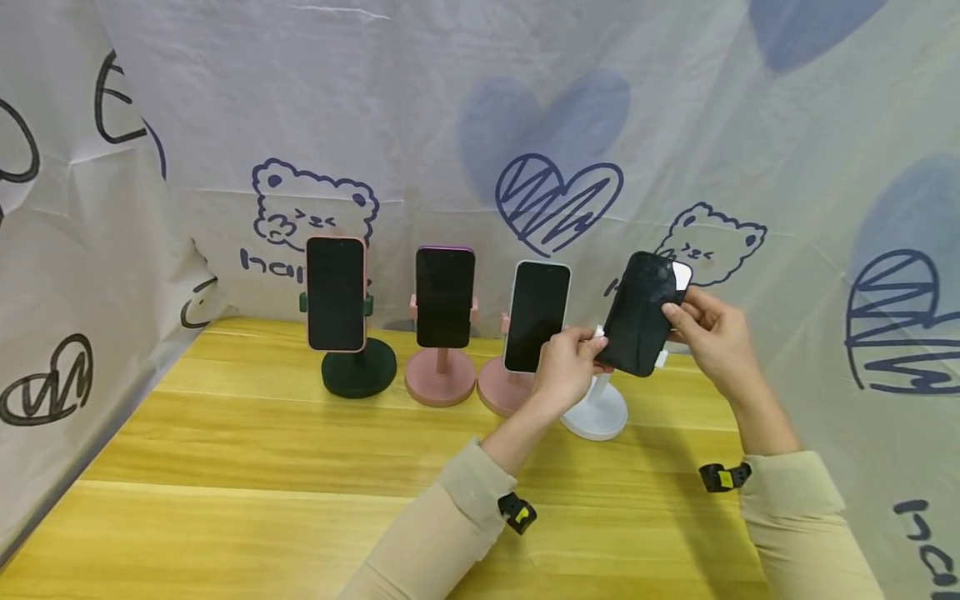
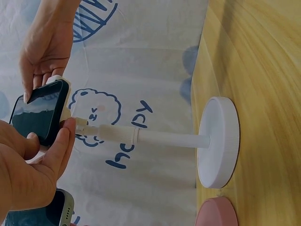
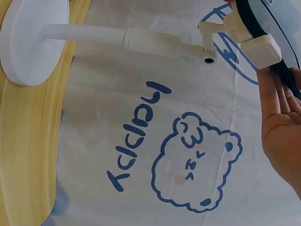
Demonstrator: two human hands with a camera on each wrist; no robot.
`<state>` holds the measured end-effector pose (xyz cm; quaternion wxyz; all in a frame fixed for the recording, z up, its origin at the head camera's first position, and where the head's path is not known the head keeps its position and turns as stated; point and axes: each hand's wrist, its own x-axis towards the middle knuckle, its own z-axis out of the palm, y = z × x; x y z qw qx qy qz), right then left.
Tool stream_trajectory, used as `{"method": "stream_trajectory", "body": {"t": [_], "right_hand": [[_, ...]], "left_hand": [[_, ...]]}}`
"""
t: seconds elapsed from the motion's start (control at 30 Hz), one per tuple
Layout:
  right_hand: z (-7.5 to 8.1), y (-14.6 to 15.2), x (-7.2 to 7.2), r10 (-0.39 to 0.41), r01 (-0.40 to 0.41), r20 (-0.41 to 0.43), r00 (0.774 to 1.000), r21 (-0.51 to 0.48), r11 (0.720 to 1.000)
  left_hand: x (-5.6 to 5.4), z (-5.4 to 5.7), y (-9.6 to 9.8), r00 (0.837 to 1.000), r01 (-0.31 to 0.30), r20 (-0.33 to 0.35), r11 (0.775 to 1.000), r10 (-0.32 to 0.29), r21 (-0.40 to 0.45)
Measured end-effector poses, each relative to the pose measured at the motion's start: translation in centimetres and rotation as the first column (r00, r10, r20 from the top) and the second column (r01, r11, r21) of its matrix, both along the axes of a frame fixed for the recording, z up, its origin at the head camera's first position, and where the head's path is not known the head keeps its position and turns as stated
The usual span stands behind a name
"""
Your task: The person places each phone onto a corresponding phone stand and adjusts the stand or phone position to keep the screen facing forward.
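Observation:
A dark smartphone [image 1: 642,317] sits tilted in a white phone stand [image 1: 597,418] at the right of the row. My left hand [image 1: 564,367] pinches the phone's lower left edge beside the white clamp, thumb on the front. At the opposite edge, higher up, my right hand [image 1: 708,333] grips the phone between thumb and fingers. In the right wrist view a white clamp arm [image 3: 261,51] hugs the phone's side, and the right fingers lie behind the phone. The stand's post [image 2: 169,139] rises from its round base to a hinged joint behind the phone.
Left of my hands stand more phones: one in a pink stand [image 1: 495,387], another in a pink stand [image 1: 440,379] and one in a dark green stand [image 1: 358,371]. They rest on a wooden table [image 1: 300,483]. Behind hangs a printed cloth [image 1: 420,100].

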<state>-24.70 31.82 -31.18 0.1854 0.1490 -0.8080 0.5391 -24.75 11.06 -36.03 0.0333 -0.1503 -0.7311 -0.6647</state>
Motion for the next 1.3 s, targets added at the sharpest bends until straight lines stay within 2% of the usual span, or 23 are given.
{"method": "stream_trajectory", "body": {"t": [0.17,0.37,0.57,0.73,1.03,1.3], "right_hand": [[-0.1,0.0,0.1,-0.008,0.008,-0.004,1.0,0.008,1.0],[-0.3,-0.1,0.1,0.015,-0.015,0.002,1.0,-0.043,0.999],[-0.4,-0.2,0.3,-0.028,0.028,-0.004,1.0,0.033,0.999],[-0.6,-0.2,0.5,-0.035,0.035,-0.005,0.999,0.055,0.998],[-1.4,-0.3,1.2,-0.089,0.087,0.007,0.996,0.142,0.986],[-2.2,-0.6,1.3,-0.114,0.117,-0.036,0.993,0.119,0.986]], "left_hand": [[-0.1,-0.2,0.1,1.0,-0.007,-0.013,1.0,0.007,-0.009],[-0.2,-0.3,0.2,0.999,-0.03,-0.022,0.999,0.029,-0.034],[-0.2,-0.2,0.1,0.998,-0.059,-0.033,0.995,0.057,-0.08],[-0.2,-0.3,0.1,0.997,-0.068,-0.045,0.993,0.063,-0.096],[-0.2,-0.4,0.0,0.991,-0.1,-0.102,0.982,0.085,-0.159],[-0.2,-0.6,0.1,0.991,-0.104,-0.102,0.978,0.087,-0.179]]}}
